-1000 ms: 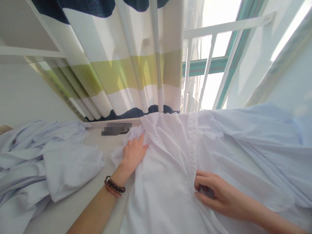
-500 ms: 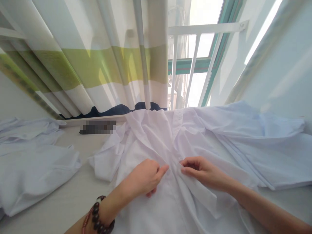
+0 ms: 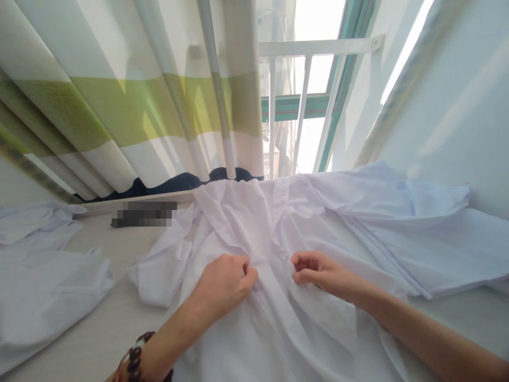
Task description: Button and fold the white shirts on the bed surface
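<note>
A white shirt (image 3: 238,233) lies spread and wrinkled in front of me, with its front placket running up the middle. My left hand (image 3: 225,281), a dark bead bracelet (image 3: 135,358) at its wrist, is closed in a pinch on the cloth left of the placket. On the other side, my right hand (image 3: 320,273) pinches the edge of the shirt front between thumb and fingers. A loose flap of cloth hangs below the right hand. The fingertips of both hands are partly hidden, so small details such as buttons cannot be made out.
Folded white garments (image 3: 47,302) lie at the left, and more white clothing (image 3: 437,239) at the right. A blurred dark object (image 3: 143,214) rests near the back ledge. Behind stand a striped curtain (image 3: 159,106) and a white railing (image 3: 306,50) before a window.
My left hand has shifted left, away from the right hand, and its fingers have closed on the shirt cloth. The right hand keeps its pinch. The whole view has swung slightly right.
</note>
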`<state>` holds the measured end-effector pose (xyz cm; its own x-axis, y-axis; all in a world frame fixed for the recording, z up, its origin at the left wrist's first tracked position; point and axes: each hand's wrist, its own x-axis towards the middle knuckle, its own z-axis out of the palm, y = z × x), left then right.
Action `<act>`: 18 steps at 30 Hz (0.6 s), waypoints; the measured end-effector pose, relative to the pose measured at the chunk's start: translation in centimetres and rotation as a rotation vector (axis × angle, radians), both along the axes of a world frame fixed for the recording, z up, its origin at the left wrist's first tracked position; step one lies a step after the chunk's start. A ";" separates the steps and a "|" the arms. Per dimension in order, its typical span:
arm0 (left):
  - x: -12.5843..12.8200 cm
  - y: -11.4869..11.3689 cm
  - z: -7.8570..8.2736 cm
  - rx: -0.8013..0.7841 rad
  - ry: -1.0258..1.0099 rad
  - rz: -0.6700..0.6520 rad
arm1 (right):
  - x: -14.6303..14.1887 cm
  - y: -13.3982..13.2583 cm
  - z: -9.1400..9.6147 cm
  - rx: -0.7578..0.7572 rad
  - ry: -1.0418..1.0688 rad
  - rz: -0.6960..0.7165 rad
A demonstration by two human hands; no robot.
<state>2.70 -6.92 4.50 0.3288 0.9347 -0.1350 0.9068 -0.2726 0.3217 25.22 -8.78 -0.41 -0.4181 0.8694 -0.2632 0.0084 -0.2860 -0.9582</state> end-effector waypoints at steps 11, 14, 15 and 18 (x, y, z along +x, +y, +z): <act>0.5 0.6 -4.2 -0.618 -0.930 0.038 | 0.4 -0.3 1.4 -0.144 0.037 -0.094; 0.4 0.7 -4.9 -0.627 -0.992 0.069 | 0.2 -0.2 1.4 -0.166 0.113 -0.089; 0.3 0.8 -4.8 -0.627 -1.005 0.077 | 0.2 -0.1 1.4 -0.170 0.158 -0.077; 0.1 0.9 -4.5 -0.661 -0.998 0.080 | 0.1 -0.2 1.3 -0.180 0.250 -0.037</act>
